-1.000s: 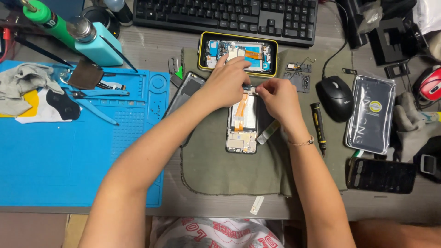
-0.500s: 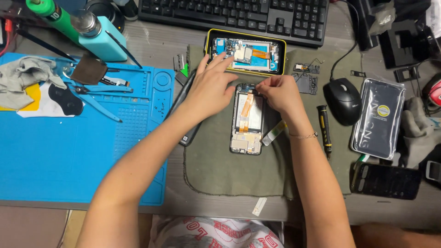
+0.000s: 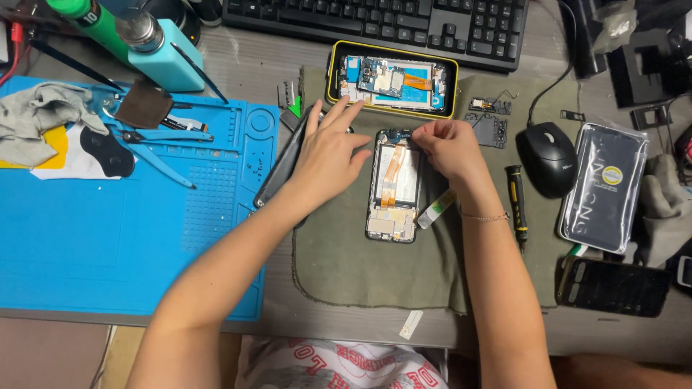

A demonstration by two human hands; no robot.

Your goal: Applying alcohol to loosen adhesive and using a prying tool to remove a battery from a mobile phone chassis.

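An opened phone (image 3: 395,189) with an orange ribbon cable lies upright on an olive cloth (image 3: 375,266). My left hand (image 3: 328,148) rests flat beside its left edge, fingers spread toward a yellow-cased opened phone (image 3: 393,86) above. My right hand (image 3: 450,148) is curled at the open phone's top right corner, fingertips pinched on the frame; what they grip is too small to tell. A small white tube (image 3: 436,209) lies under my right wrist.
A blue work mat (image 3: 108,238) with tweezers (image 3: 155,162) and a grey rag (image 3: 36,122) lies left. A keyboard (image 3: 382,25) is at the back. A mouse (image 3: 546,158), a screwdriver (image 3: 516,202), a packaged phone part (image 3: 605,187) and a dark phone (image 3: 613,288) sit right.
My left hand has slid off the open phone's top to its left side, fingers spreading. My right hand stays at the top right corner. The view has shifted slightly.
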